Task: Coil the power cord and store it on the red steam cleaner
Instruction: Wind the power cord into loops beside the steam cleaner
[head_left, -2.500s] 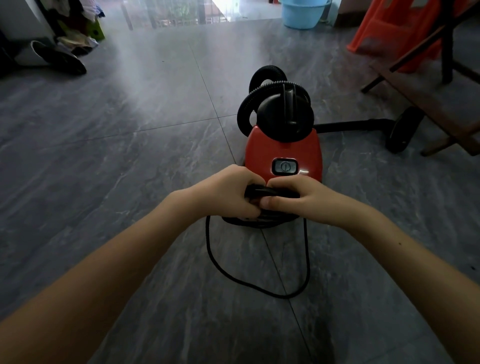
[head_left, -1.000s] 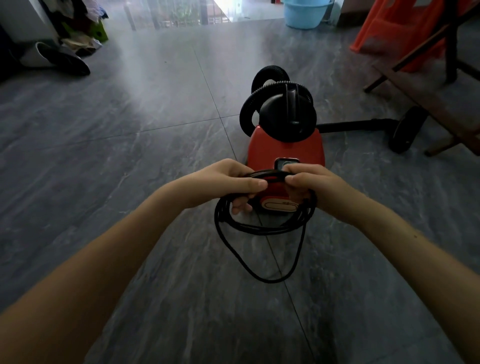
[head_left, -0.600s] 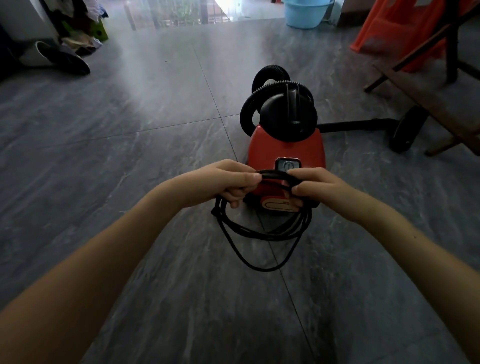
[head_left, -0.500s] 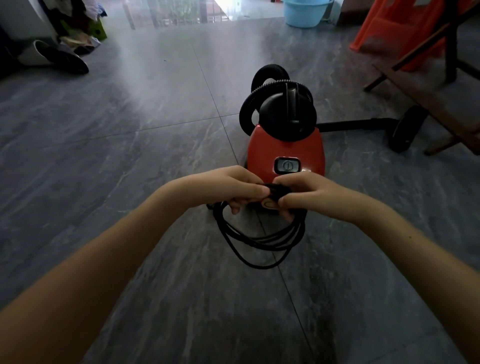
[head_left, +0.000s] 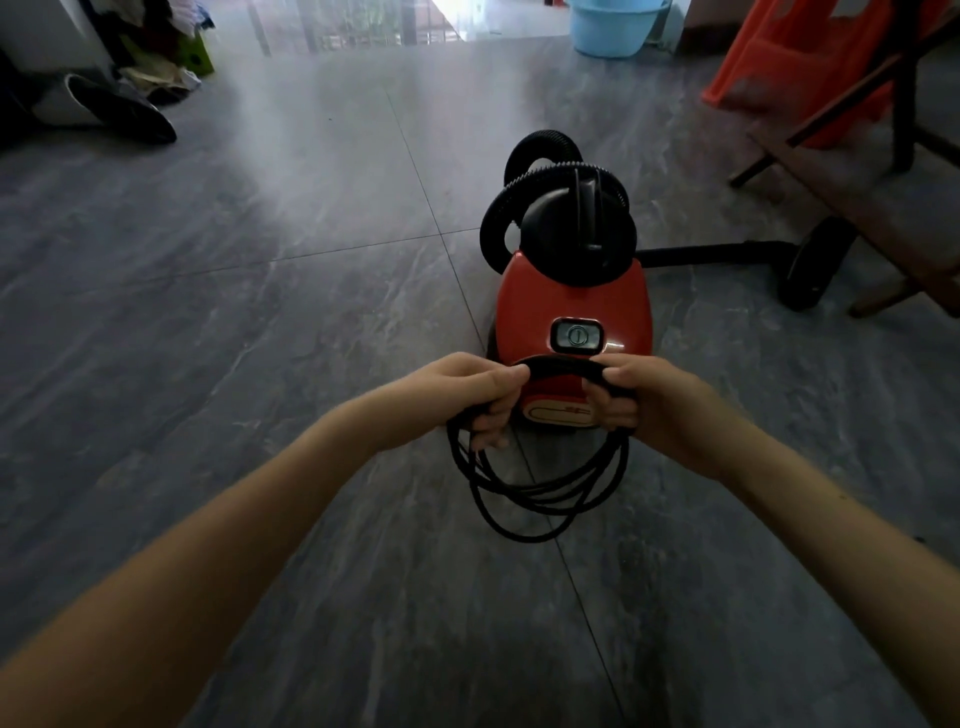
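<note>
1. Both hands grip the power cord (head_left: 545, 496). The left hand (head_left: 462, 397) curls its fingers round the left side of the bundle with the thumb on top, and the right hand (head_left: 649, 410) pinches the right side the same way.
2. Half a second back the hands sit almost knuckle to knuckle with the turns bunched between them. Now they stand apart, and the bundle is pulled open into a ring.
3. The ring hangs in front of the near face of the red steam cleaner (head_left: 571, 291). Its top strand arcs between the hands just below the power button (head_left: 576, 335), and the lower turns droop toward the floor (head_left: 260, 312). I cannot tell whether they touch it.
4. The long single loop that trails over the tiles two and a half seconds back is gone. That slack now lies in the coil as several turns, one sagging a little lower than the rest.
5. Coiling therefore looks all but finished, and storing is the step that remains.
6. Opening the ring probably prepares it to slip over some part of the cleaner. No hook or cleat shows, and the black hose (head_left: 543, 150) already wraps the top.
7. The turns are loose, so one could slide free while the coil is lifted.
</note>
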